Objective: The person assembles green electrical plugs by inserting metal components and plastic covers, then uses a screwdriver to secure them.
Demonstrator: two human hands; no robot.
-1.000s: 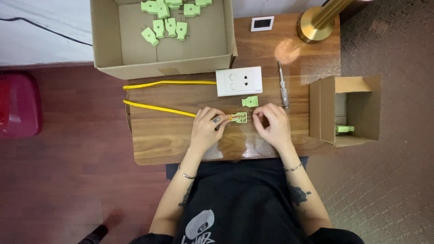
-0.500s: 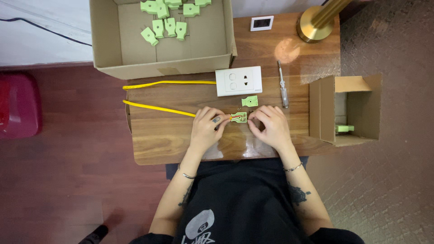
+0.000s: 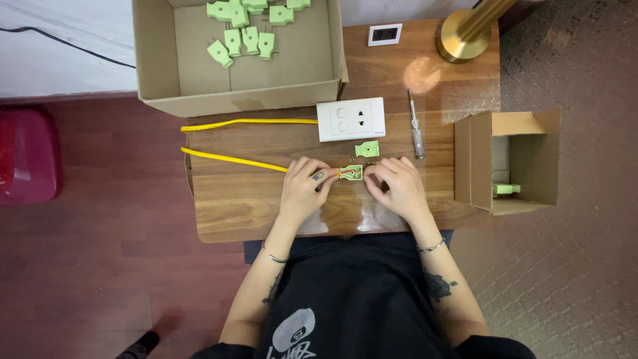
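Both hands down on the wooden bench, meeting at its middle. My left hand pinches the end of the yellow sheathed cable where it enters the small open green plastic plug half; thumb and forefinger are closed on it. My right hand has its fingertips pressed to the plug half's other side, holding it flat on the bench. Thin red and pale wire ends show inside the shell — too small to say whether they are seated.

The cable runs left from the plug half, bends at the bench edge and returns to the white wall socket plate. The matching green plug cover lies just above the hands, apart from them. The slim clear-handled screwdriver lies near the right hand, untouched.

Judgement: the step in hand looks like wiring — conductors being placed into the plug body. The next move would call for a steady left-hand hold while the right frees itself for the screwdriver.

Large cardboard box of green plugs at the far edge; smaller cardboard box at right; brass lamp base and a small white framed square behind.
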